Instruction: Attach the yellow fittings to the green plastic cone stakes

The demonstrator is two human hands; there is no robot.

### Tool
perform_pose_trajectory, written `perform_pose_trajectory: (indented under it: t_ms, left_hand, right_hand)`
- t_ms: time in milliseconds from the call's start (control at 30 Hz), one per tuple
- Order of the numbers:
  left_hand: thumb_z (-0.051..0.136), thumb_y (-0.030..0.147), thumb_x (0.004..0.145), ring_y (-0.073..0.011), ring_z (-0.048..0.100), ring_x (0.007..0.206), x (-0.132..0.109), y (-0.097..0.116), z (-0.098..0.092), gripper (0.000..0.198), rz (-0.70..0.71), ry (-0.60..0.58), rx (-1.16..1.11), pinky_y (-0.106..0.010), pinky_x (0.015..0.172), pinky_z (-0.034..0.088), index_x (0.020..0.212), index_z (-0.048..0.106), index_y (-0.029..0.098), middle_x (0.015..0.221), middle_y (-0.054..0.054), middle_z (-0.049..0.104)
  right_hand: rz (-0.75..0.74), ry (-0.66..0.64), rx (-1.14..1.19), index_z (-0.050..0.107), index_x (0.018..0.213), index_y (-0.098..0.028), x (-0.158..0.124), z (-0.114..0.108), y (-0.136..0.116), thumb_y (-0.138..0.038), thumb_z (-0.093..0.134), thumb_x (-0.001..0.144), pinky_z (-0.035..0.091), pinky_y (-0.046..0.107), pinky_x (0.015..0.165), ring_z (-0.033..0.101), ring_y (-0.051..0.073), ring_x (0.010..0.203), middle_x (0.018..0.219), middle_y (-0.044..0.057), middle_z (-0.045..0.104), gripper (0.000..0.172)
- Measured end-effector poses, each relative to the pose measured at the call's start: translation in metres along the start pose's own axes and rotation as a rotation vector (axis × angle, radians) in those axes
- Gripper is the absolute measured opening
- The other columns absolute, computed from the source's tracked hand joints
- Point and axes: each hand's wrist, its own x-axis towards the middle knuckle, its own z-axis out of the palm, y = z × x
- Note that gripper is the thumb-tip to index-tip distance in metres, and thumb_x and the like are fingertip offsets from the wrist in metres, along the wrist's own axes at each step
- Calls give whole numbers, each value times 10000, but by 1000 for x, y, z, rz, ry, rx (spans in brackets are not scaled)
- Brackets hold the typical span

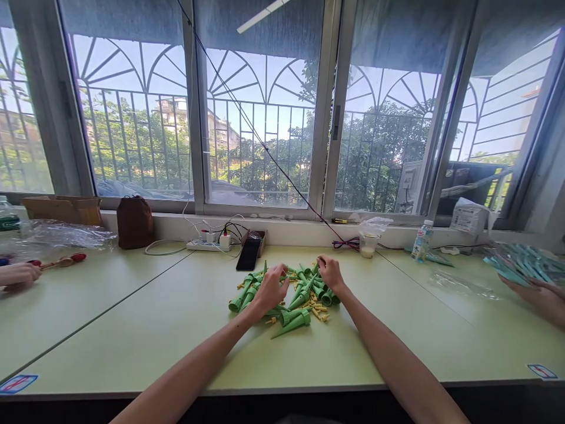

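A heap of green plastic cone-shaped spikes (295, 318) with ribbed collars lies in front of me on the table. Small yellow plastic pieces (318, 310) are scattered among them. Over the left part of the heap is my left hand (270, 290), its fingers curved and the thumb apart, with nothing visible in it. At the heap's far right edge, my right hand (331, 273) has its fingertips pinched together. What they hold, if anything, is too small to make out; green and yellow parts lie right beside them.
Behind the heap lie a black phone (248, 254) and a power strip (205, 244). A plastic cup (368, 244) and a bottle (422, 241) stand towards the right. Another person's hand (20, 275) is at the left; at the right, other hands hold teal packets (525, 262).
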Motion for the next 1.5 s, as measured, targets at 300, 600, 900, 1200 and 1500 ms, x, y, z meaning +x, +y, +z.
perform_pose_trajectory:
  t_ms: [300, 600, 900, 1200, 1500]
  left_hand:
    - [496, 189, 827, -203, 591, 800, 0, 5, -3, 71, -7, -17, 9, -314, 711, 449, 886, 536, 187, 843, -56, 622]
    - [509, 173, 810, -195, 587, 782, 1, 6, -2, 64, 1, -15, -2, -313, 718, 443, 868, 534, 186, 822, -48, 623]
    - [515, 165, 813, -193, 588, 781, 1, 5, -1, 70, -6, -22, 12, -308, 712, 441, 877, 531, 185, 835, -52, 625]
    - [518, 164, 810, -191, 590, 771, 0, 8, -4, 59, 1, -35, 25, -298, 694, 441, 862, 530, 190, 816, -50, 625]
    - [523, 157, 807, -182, 587, 765, 0, 10, -4, 53, -7, -42, 30, -291, 695, 449, 840, 549, 189, 807, -41, 622]
  right_hand:
    - [90, -90, -74, 618, 788, -162, -1, -2, -3, -246, 405, 894, 355, 229, 629, 578, 168, 678, 765, 67, 662, 252]
    - [194, -162, -35, 596, 1101, -137, -2, 1, -2, -197, 485, 864, 432, 243, 720, 649, 186, 792, 875, 80, 707, 269]
    - [150, -44, -92, 519, 1189, -133, -1, 0, -6, -173, 454, 844, 450, 295, 781, 617, 203, 844, 1000, 116, 645, 353]
    - [33, -162, -187, 624, 1001, -144, -5, 3, -21, -174, 466, 867, 441, 269, 792, 595, 194, 865, 992, 111, 624, 209]
    - [25, -413, -259, 616, 1176, -195, -10, 2, -36, -223, 457, 908, 424, 235, 845, 591, 186, 1045, 1192, 78, 621, 313]
